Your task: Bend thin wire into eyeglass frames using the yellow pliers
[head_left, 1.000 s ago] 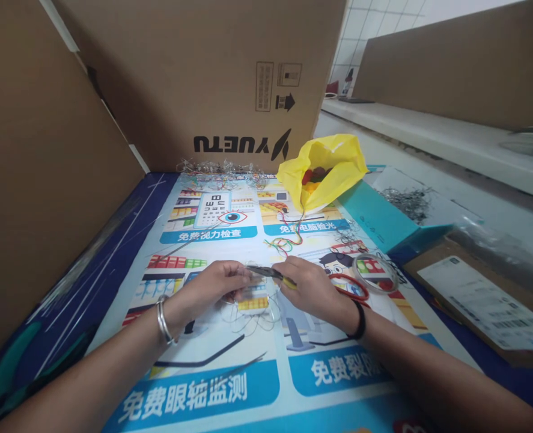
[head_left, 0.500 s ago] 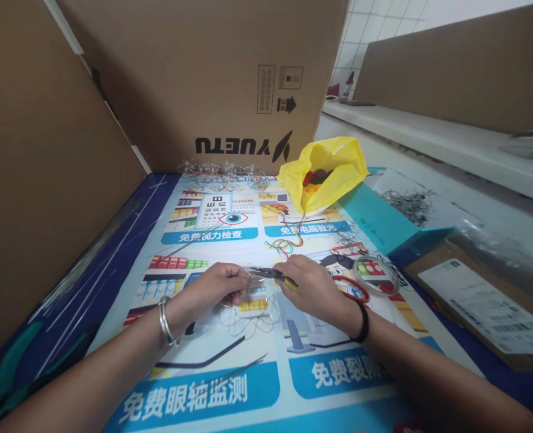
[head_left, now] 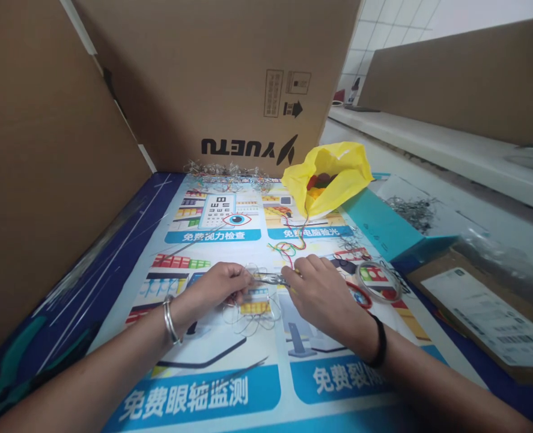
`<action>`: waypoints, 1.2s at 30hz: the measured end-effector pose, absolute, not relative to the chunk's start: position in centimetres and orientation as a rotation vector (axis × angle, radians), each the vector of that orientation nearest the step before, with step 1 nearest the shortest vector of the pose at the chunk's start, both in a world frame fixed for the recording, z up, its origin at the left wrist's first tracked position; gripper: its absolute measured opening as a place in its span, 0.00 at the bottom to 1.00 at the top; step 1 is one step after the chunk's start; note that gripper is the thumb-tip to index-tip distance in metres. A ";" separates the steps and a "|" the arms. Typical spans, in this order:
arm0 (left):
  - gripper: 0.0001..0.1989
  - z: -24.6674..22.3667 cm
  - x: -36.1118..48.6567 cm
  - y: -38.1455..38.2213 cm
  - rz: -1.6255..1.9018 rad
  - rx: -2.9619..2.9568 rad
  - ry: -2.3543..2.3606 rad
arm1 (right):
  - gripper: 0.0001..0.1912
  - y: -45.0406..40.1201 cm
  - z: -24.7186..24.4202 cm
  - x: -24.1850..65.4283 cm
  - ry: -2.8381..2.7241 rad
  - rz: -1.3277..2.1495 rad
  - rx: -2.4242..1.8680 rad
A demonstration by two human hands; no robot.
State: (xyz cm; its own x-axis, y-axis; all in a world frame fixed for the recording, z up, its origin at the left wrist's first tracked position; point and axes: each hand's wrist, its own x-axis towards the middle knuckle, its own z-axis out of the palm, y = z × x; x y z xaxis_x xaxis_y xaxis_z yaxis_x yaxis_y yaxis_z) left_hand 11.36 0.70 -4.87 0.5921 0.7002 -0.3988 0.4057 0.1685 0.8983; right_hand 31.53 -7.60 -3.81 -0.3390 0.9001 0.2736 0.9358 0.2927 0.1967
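My left hand (head_left: 227,281), with a silver bangle at the wrist, is closed in a pinch on a thin wire bent into several petal-like loops (head_left: 253,325). The loops spread below and beside the fingertips, over the printed sheet. My right hand (head_left: 322,294), wearing a black band, is wrapped round a pair of pliers (head_left: 273,279). Their metal jaws point left toward my left fingertips and lie at the wire. Whether the jaws bite on the wire is too small to tell. Most of the pliers' handles are hidden in my right palm.
A yellow bag (head_left: 333,180) stands open beyond my hands, with coloured cords (head_left: 288,246) nearby. At right are a round clear container (head_left: 378,281), a red ring (head_left: 359,296), a teal box (head_left: 383,222) and a labelled parcel (head_left: 487,313). Green-handled pliers (head_left: 18,361) lie lower left. Cardboard (head_left: 203,78) walls the back.
The right hand has shifted a little right and turned, and the pliers' jaws have moved slightly right and down. More wire loops show above the jaws. The left hand stays nearly in place.
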 end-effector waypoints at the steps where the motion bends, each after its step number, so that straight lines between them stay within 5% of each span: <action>1: 0.13 -4.8 11.4 0.7 0.263 1.461 0.997 | 0.06 -7.6 -3.9 31.4 -2.444 -0.496 -1.727; 36: 0.10 -4.7 11.3 0.9 0.178 1.477 0.897 | 0.07 -7.5 -4.0 32.0 -2.605 -0.749 -1.531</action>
